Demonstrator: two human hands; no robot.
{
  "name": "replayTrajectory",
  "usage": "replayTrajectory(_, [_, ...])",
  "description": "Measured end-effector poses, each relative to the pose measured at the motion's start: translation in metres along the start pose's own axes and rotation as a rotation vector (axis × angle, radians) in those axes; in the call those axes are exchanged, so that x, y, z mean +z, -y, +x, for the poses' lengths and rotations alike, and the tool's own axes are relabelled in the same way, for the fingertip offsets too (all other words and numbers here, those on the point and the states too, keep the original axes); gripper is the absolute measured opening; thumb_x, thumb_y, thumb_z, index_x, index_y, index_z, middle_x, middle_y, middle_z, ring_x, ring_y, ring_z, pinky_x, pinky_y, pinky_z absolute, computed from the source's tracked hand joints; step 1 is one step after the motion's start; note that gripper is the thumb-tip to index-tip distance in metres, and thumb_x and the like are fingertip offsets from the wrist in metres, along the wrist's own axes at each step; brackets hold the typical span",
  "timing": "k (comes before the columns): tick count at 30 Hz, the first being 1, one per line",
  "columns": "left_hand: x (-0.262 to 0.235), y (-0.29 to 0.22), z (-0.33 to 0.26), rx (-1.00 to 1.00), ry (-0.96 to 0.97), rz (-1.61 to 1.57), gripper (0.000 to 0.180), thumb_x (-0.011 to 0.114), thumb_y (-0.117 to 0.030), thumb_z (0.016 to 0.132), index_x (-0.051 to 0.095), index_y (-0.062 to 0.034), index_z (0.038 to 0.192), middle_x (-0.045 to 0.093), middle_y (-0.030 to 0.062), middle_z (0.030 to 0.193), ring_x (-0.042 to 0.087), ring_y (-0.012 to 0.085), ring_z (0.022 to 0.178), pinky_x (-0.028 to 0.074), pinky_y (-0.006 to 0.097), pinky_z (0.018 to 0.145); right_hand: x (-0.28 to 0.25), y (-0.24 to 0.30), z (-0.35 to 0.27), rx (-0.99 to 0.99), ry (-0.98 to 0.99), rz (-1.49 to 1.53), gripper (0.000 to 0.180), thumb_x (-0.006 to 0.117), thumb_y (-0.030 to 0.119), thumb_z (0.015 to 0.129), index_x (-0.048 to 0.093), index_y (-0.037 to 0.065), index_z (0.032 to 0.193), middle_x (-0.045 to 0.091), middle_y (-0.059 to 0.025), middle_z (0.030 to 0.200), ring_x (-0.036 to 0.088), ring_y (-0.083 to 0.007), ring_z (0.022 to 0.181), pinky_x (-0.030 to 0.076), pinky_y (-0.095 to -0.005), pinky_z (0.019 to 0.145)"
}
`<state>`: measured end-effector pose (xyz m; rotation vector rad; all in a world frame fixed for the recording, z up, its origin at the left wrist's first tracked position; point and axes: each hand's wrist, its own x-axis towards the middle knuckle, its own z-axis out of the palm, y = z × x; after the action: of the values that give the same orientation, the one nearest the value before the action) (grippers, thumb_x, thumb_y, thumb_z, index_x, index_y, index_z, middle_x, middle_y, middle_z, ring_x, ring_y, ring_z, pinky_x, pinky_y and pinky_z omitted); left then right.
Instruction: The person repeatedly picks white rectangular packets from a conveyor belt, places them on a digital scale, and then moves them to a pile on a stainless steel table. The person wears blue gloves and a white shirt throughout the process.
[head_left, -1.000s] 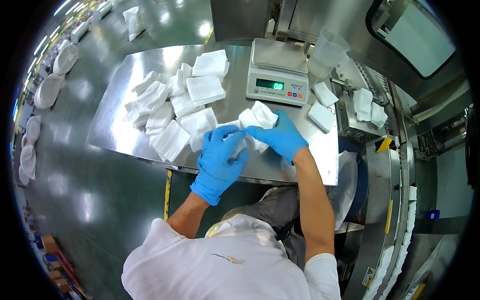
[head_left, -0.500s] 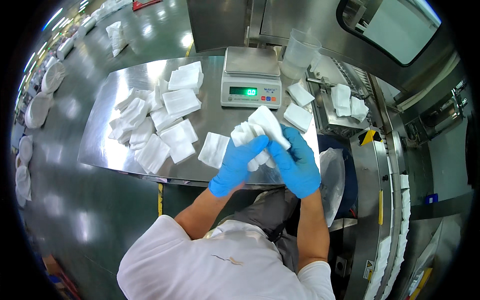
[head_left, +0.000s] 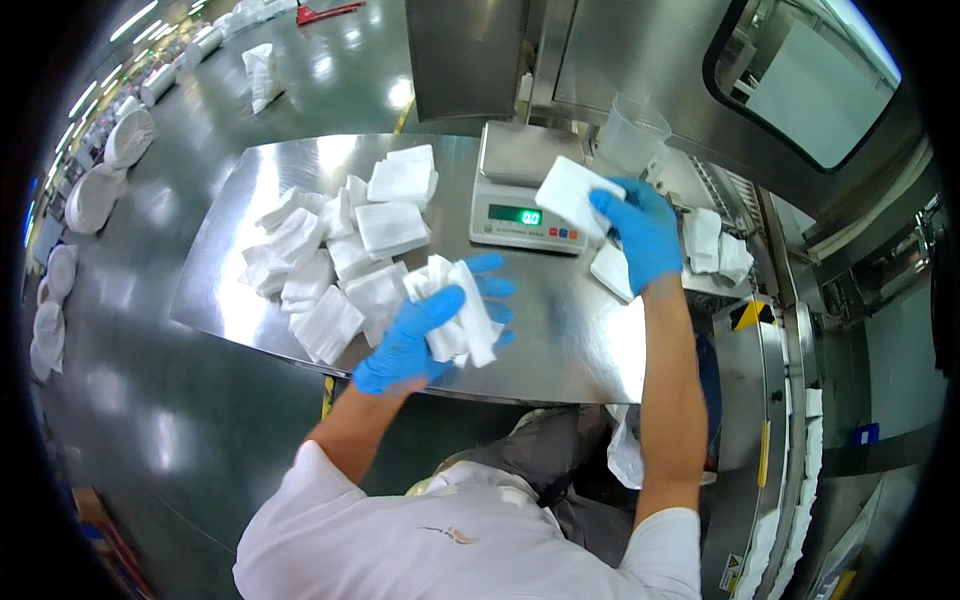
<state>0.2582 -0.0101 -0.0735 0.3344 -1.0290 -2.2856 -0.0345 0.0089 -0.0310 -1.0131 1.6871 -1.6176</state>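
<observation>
**A:** Where is the flat white folded gauze pad (head_left: 566,193) just now?

**B:** Pinched at its right edge by the right hand (head_left: 640,228), which wears a blue glove. It is held up over the front right corner of the small grey digital scale (head_left: 528,190), tilted, with its lower left corner nearest the platform. Whether it touches the platform I cannot tell.

**A:** And the left hand (head_left: 425,335)?

**B:** Also in a blue glove, and clenched around a bunch of white folded gauze pads (head_left: 455,310), thumb across the front, fingers behind. That bunch sits above the near part of the shiny steel desk (head_left: 560,340), well apart from the single pad.

**A:** How does the single pad look?

**B:** Rectangular, clean white, soft-edged, with a faint woven texture.

**A:** What lies around them?

**B:** A loose heap of white gauze pads (head_left: 340,250) spreads over the left half of the desk. One more white pad (head_left: 612,270) lies just below the right hand. A clear plastic measuring jug (head_left: 630,135) stands behind the scale.
</observation>
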Motion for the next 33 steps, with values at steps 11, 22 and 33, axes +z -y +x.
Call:
replayTrajectory(11, [-0.03, -0.119, 0.102, -0.068, -0.168, 0.238, 0.061, 0.07, -0.042, 0.094, 0.051, -0.0046, 0.138, 0.061, 0.018, 0.131, 0.065, 0.0308, 0.118, 0.056, 0.052, 0.1, 0.035, -0.031, 0.146, -0.062, -0.096, -0.777, 0.048, 0.073, 0.038, 0.086, 0.067, 0.003, 0.119, 0.067, -0.0232, 0.124, 0.064, -0.0402, 0.115, 0.049, -0.0431, 0.1])
replayTrajectory(22, [-0.041, -0.132, 0.226, -0.033, -0.236, 0.367, 0.047, 0.083, -0.035, 0.084, 0.062, -0.0083, 0.116, 0.066, 0.0119, 0.105, 0.07, 0.0283, 0.099, 0.06, 0.052, 0.093, -0.017, -0.053, 0.139, -0.021, 0.017, -0.928, 0.056, 0.054, 0.051, 0.095, 0.073, 0.002, 0.113, 0.068, -0.0275, 0.118, 0.064, -0.0431, 0.113, 0.048, -0.0458, 0.1])
replayTrajectory(33, [-0.047, -0.124, 0.25, -0.143, -0.198, 0.372, 0.047, 0.082, -0.034, 0.085, 0.062, -0.007, 0.118, 0.065, 0.0113, 0.105, 0.069, 0.0293, 0.095, 0.06, 0.05, 0.092, 0.01, -0.058, 0.148, 0.036, 0.038, -1.081, 0.07, 0.039, 0.06, 0.1, 0.071, 0.0, 0.115, 0.065, -0.0285, 0.123, 0.062, -0.0451, 0.116, 0.047, -0.0498, 0.102])
